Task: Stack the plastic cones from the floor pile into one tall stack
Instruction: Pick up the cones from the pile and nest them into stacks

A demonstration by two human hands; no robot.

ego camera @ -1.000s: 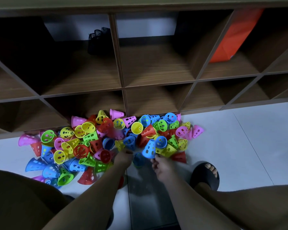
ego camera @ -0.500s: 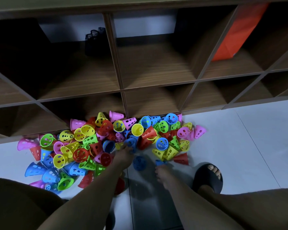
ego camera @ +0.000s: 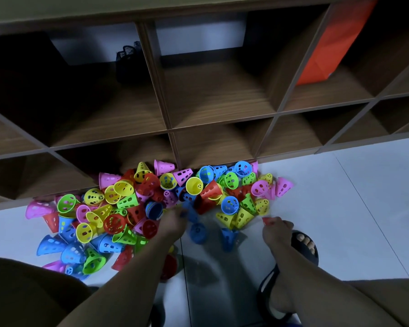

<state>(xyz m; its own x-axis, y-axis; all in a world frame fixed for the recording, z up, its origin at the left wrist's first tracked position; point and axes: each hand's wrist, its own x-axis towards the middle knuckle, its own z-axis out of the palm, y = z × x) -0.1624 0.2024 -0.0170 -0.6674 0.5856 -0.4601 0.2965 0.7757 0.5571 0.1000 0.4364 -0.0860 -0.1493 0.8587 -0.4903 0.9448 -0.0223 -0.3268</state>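
A pile of perforated plastic cones [ego camera: 132,208] in pink, yellow, green, blue and red lies on the white floor against the shelf's foot. My left hand [ego camera: 172,224] reaches into the middle of the pile, its fingertips among blurred blue cones [ego camera: 189,207]; its grip is unclear. My right hand [ego camera: 275,228] is at the pile's right edge and pinches a small red cone [ego camera: 267,220]. Between the hands, a blue cone [ego camera: 197,232] lies on its side and another blue cone [ego camera: 229,239] stands apart. A red cone [ego camera: 169,265] lies under my left forearm.
A wooden cubby shelf [ego camera: 170,128] runs along the back, holding an orange bag [ego camera: 328,50] and a black mesh item [ego camera: 128,60]. My foot in a black slipper [ego camera: 302,249] rests just right of my right hand. White floor tile [ego camera: 352,208] extends to the right.
My right hand moved right, from the blue cones to the red cone at the pile's edge, and took hold of it. My left hand stayed in the pile's middle. A blue cone was left on the floor.
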